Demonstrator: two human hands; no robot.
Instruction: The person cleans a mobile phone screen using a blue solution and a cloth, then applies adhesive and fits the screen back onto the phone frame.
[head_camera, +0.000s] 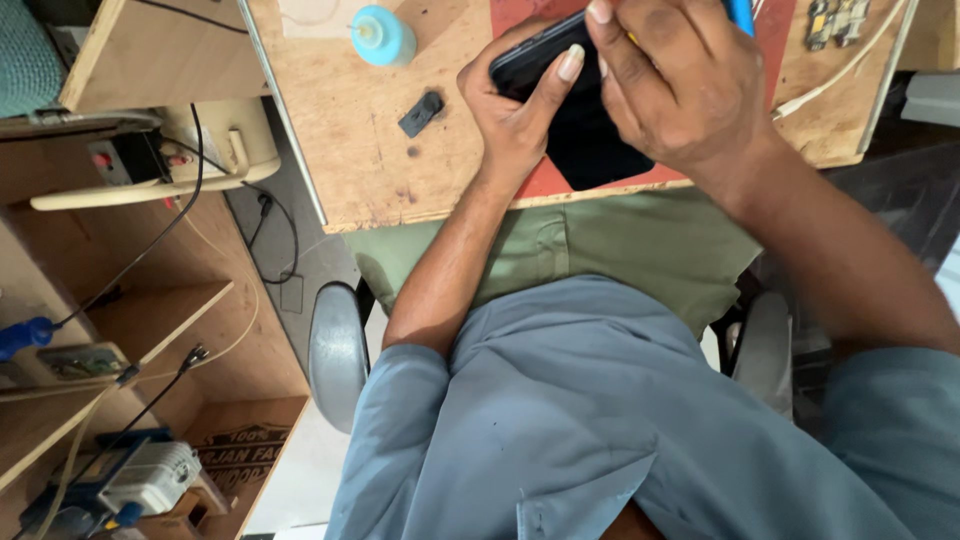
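Note:
A black phone (580, 140) lies tilted over a red mat (540, 180) on the wooden table (350, 150). My left hand (515, 115) grips the phone's left end, thumb pressed on its edge. My right hand (680, 80) covers the phone from above and holds a blue-handled tool (740, 14), of which only the handle tip shows. What the tool touches is hidden under my fingers.
A light blue bottle (383, 35) and a small black part (421, 113) lie on the table to the left. Small circuit parts (835, 20) and a white cable (840, 70) sit at the right. Wooden shelves with wires and devices (140, 475) stand at the left.

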